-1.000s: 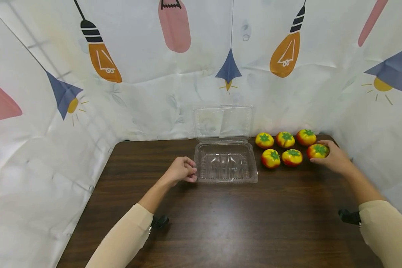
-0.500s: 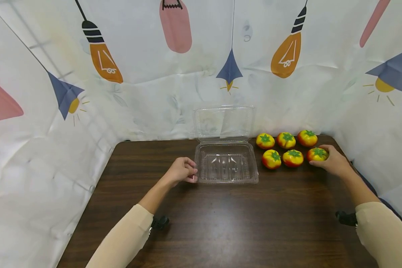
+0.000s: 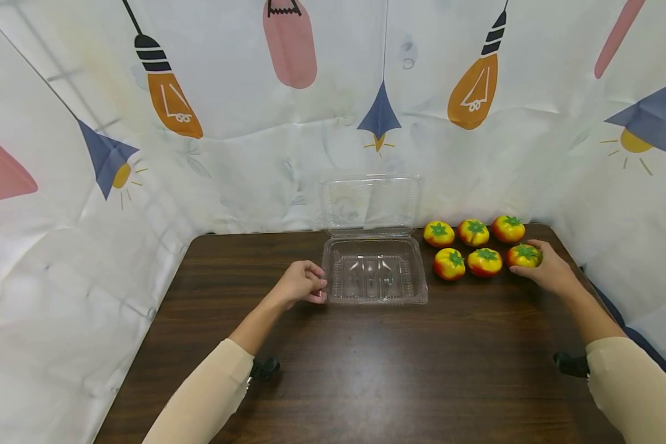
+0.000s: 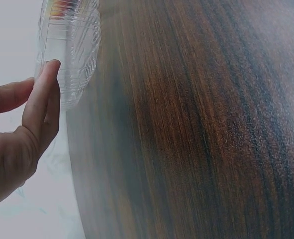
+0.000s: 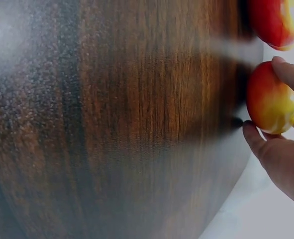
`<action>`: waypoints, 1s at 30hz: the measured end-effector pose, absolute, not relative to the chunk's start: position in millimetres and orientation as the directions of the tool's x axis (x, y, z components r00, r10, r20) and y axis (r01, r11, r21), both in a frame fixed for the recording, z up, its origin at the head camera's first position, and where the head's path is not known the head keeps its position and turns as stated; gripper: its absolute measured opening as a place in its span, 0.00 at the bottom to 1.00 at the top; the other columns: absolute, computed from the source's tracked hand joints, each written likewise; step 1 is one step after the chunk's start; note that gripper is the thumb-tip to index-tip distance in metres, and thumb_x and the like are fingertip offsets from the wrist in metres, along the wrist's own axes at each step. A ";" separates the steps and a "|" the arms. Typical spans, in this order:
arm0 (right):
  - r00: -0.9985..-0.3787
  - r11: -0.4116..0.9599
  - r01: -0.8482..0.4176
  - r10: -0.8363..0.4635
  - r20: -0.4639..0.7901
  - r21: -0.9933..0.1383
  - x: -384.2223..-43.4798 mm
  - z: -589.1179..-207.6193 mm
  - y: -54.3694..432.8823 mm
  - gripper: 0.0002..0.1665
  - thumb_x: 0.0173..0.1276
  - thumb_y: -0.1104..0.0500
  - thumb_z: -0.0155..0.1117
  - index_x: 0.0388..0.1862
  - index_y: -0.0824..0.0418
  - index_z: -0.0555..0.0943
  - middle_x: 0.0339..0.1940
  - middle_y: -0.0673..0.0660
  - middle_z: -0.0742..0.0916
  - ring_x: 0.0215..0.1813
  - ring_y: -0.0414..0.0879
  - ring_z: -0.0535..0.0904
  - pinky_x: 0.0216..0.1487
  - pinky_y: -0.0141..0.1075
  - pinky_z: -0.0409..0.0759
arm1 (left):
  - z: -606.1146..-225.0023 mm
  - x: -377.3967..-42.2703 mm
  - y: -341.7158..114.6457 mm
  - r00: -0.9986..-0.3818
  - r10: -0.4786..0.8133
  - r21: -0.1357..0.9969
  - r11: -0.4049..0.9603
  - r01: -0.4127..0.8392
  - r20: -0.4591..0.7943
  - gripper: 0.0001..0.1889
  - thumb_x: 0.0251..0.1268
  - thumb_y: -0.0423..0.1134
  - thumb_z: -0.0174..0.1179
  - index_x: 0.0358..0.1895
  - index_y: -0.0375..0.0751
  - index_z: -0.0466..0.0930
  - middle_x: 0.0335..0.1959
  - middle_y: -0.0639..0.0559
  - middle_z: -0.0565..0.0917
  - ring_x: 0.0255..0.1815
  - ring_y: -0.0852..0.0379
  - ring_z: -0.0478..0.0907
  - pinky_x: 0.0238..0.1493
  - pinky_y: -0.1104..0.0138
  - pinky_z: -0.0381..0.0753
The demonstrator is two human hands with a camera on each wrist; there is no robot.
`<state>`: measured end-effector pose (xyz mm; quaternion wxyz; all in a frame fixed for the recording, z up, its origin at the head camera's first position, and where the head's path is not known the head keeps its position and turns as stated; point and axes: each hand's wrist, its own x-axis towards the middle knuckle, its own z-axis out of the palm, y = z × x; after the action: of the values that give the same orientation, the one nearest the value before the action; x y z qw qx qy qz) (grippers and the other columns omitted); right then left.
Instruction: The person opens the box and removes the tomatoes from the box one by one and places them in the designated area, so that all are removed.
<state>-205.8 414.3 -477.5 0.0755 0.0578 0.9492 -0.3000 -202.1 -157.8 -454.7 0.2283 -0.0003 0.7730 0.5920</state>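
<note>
A clear plastic clamshell container [image 3: 374, 296] stands on the table with its lid [image 3: 370, 203] raised against the backdrop. At its left side my left hand [image 3: 301, 281] pinches the rim between thumb and fingers, and in the left wrist view that hand [image 4: 30, 114] is at the container's edge [image 4: 77, 74]. My right hand [image 3: 545, 266] grips a red-and-yellow toy fruit [image 3: 524, 254] with a green leafy cap, at the right end of the front row. Thumb and fingers curve round this fruit [image 5: 271, 102] in the right wrist view.
Several matching toy fruits sit in two rows right of the container, among them a front one [image 3: 485, 263] beside the held fruit and a back one [image 3: 508, 229]. A white printed cloth [image 3: 244, 185] rises behind the dark wooden table [image 3: 377, 370].
My right hand and the fruit in it have shifted slightly left and toward me, closer to the neighbouring front fruit. My left hand and the container have stayed in place.
</note>
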 end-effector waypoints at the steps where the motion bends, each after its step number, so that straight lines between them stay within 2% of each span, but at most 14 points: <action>1: -0.982 0.813 0.154 0.063 -0.178 -0.561 -205.9 -477.7 413.9 0.61 0.72 0.38 0.66 0.81 0.73 0.44 0.73 0.86 0.59 0.67 0.82 0.60 0.63 0.76 0.64 | -454.9 -202.3 -158.0 -0.896 0.269 0.915 0.299 -0.270 -0.353 0.15 0.72 0.23 0.60 0.57 0.21 0.71 0.44 0.24 0.84 0.29 0.52 0.86 0.37 0.60 0.93; 30: -0.985 0.818 0.145 0.064 -0.162 -0.556 -202.9 -480.3 412.2 0.65 0.73 0.38 0.65 0.81 0.75 0.39 0.75 0.86 0.56 0.68 0.82 0.59 0.67 0.78 0.62 | -451.5 -199.8 -155.0 -0.899 0.262 0.916 0.295 -0.272 -0.351 0.14 0.72 0.23 0.60 0.56 0.21 0.71 0.43 0.24 0.84 0.27 0.53 0.86 0.35 0.61 0.93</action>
<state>-202.9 412.2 -480.3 0.0679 0.0550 0.9511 -0.2962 -199.8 -155.0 -451.5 0.2249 -0.0032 0.7727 0.5936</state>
